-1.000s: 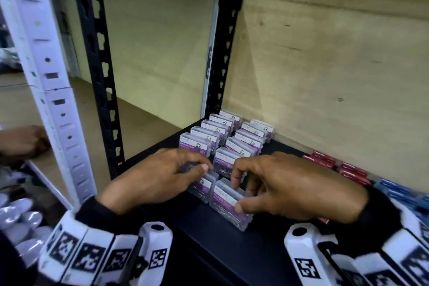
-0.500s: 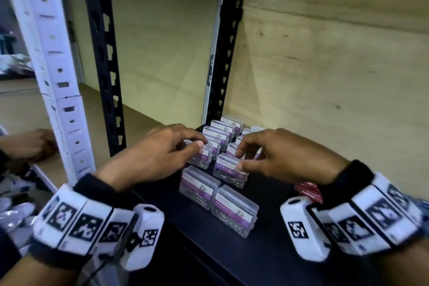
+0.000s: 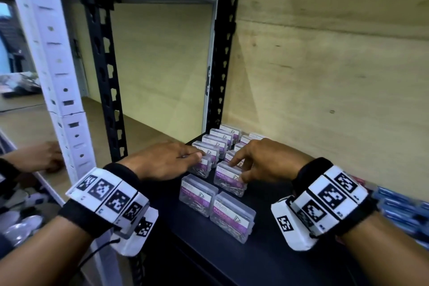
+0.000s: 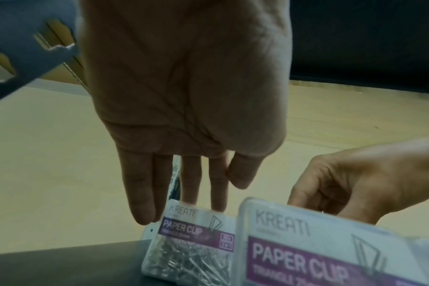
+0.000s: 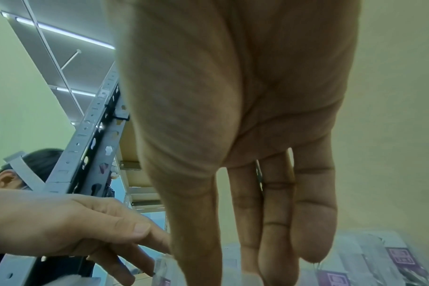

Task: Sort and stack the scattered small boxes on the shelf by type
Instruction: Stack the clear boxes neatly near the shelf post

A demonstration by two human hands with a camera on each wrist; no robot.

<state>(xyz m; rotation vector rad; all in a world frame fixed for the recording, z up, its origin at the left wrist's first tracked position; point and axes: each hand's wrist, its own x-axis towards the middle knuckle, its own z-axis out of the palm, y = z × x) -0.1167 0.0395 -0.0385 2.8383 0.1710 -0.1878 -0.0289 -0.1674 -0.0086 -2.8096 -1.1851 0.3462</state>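
Clear paper clip boxes with purple labels stand in two rows on the black shelf. My left hand reaches over a box in the left row; its straight fingers touch that box's top edge, and the thumb stays off it. My right hand pinches the neighbouring box in the right row between index finger and thumb. Two more boxes stand free in front of both hands. Several others line up behind.
Red boxes and blue boxes lie at the right behind my right wrist. A black upright stands at the shelf's back left corner, a white upright nearer left. Another person's hand rests beyond it. A plywood wall backs the shelf.
Both hands let go of the two front boxes and moved back to the pair behind them. Over the last half second they have hardly shifted.
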